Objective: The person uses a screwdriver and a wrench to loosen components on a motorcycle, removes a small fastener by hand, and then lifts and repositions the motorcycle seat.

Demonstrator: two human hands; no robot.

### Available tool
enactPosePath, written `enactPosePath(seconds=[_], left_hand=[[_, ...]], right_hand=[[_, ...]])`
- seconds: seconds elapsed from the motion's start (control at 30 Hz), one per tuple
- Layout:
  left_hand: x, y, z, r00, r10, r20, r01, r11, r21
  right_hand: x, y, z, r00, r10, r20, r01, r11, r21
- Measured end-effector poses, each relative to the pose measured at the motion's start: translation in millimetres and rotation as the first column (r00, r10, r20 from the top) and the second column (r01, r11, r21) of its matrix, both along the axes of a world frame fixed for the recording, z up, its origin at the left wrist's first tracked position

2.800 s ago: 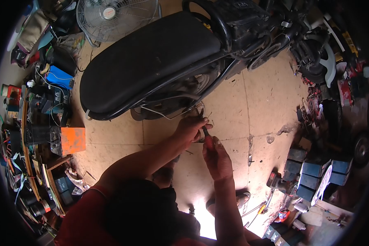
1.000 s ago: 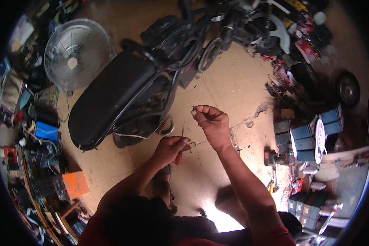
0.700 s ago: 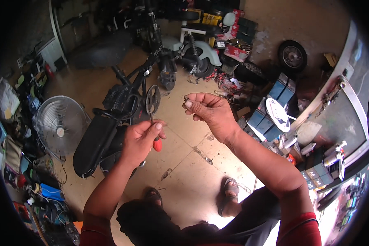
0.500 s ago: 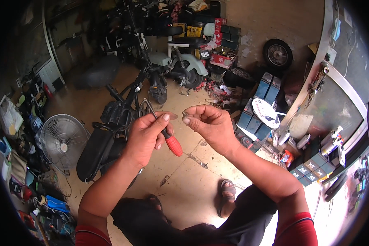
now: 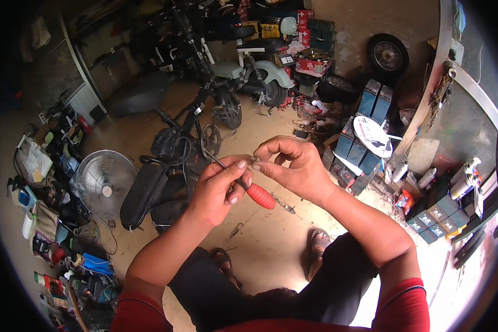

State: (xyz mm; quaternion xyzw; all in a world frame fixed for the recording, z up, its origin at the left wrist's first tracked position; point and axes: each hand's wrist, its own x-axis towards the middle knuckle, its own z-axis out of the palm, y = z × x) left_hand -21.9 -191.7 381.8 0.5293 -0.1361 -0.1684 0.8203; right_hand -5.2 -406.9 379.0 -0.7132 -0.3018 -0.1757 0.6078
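Observation:
My left hand (image 5: 222, 185) is closed round a screwdriver (image 5: 260, 196) with a ribbed red handle. The handle points down to the right, and the thin dark shaft runs up to the left past my thumb. Just to the right, my right hand (image 5: 293, 161) pinches a small metal piece (image 5: 256, 159) between thumb and fingertip; its kind is too small to make out. The fingertips of both hands meet, or nearly meet, at this piece. Both hands are held up in front of me, above the floor.
A black folding electric bike (image 5: 169, 149) stands ahead on the left, beside a silver fan (image 5: 106, 188). Farther back is a pale scooter (image 5: 265, 77). Blue batteries (image 5: 351, 141) with a round white stool-like disc (image 5: 372, 136) are at the right, near stacked boxes (image 5: 437, 218). A wheel (image 5: 388, 54) leans on the wall.
My hands have come together, the left moving right toward the small piece in the right. The screwdriver has moved along with it, and the whole view has shifted slightly.

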Motion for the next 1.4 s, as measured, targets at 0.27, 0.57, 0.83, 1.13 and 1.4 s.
enactPosePath(seconds=[0.27, 0.57, 0.83, 1.13, 1.4], left_hand=[[-3, -2, -7, 0.999, -0.030, -0.041, 0.030, 1.000, 0.005], [-5, 6, -13, 0.993, -0.069, -0.094, 0.070, 0.997, 0.007], [-3, 20, -15, 0.997, -0.046, -0.065, 0.047, 0.999, 0.019], [19, 14, -49, 0.999, 0.012, -0.053, -0.014, 0.999, -0.040], [48, 11, -76, 0.999, 0.035, 0.040, -0.042, 0.985, 0.166]], right_hand=[[-8, -3, 0, 0.998, -0.012, -0.064, 0.004, 0.992, -0.128], [-11, 3, -5, 0.978, 0.057, -0.203, -0.077, 0.993, -0.093], [-4, 19, -12, 0.920, 0.192, -0.340, -0.183, 0.981, 0.059], [16, -7, -23, 0.994, -0.107, -0.038, 0.104, 0.992, -0.076], [-36, -133, 18, 0.898, -0.441, -0.002, 0.417, 0.847, 0.329]])
